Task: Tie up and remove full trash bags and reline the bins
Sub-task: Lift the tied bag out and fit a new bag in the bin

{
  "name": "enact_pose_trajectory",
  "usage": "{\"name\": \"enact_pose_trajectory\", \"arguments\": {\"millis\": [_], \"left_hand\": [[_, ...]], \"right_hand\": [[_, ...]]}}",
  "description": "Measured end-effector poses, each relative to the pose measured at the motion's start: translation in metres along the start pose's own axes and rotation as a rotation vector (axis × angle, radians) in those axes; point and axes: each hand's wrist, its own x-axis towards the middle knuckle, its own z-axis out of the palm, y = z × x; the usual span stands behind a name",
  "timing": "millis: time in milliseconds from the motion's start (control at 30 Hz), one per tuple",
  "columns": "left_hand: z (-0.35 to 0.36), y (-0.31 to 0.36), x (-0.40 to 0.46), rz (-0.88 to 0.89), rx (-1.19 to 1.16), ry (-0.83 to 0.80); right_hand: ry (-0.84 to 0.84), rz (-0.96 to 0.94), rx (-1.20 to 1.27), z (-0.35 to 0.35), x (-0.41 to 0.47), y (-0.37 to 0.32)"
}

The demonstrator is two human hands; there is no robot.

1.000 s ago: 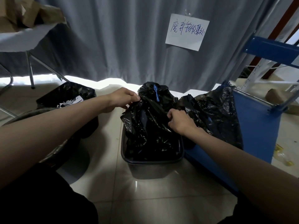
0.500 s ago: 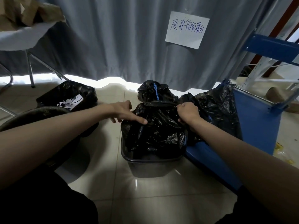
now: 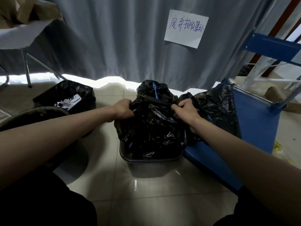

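On pale tiled floor [image 3: 146, 193], centre frame, dark grey rectangular plastic bin [image 3: 151, 167] w/ crinkled black plastic trash bag [image 3: 151, 131] bulging above its rim. Left hand [image 3: 123, 109] grips bag's top edge on left side, right hand [image 3: 185, 111] grips it on right, fingers of both curled into plastic. Second black-lined bin [image 3: 68, 97] w/ paper scraps sits to left; blue metal cart [image 3: 254, 121] just beside on right.
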Motion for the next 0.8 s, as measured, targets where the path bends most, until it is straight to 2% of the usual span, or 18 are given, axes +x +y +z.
{"name": "enact_pose_trajectory", "arguments": {"millis": [167,300,400,533,600,700,800], "left_hand": [[-0.004,0.003,-0.005,-0.021,-0.306,-0.204],[-0.003,0.004,-0.012,0.003,-0.285,-0.351],[0.009,-0.001,-0.011,0.043,-0.100,-0.329],[0.031,-0.013,-0.009,0.427,0.621,0.041],[0.035,-0.011,-0.010,0.539,0.755,0.121],[0.038,-0.009,-0.007,0.567,0.709,-0.006],[0.044,-0.010,-0.005,0.503,0.671,-0.144]], "right_hand": [[-0.285,-0.094,-0.168,0.007,-0.006,0.006],[-0.350,-0.177,-0.514,0.018,-0.010,0.007],[-0.436,-0.198,-0.674,0.024,-0.014,0.008],[-0.685,-0.135,-0.806,0.022,-0.022,0.007],[-0.673,-0.145,-0.801,0.022,-0.023,0.004],[-0.504,-0.188,-0.713,0.020,-0.018,0.000],[-0.324,-0.251,-0.582,0.015,-0.014,-0.004]]}}
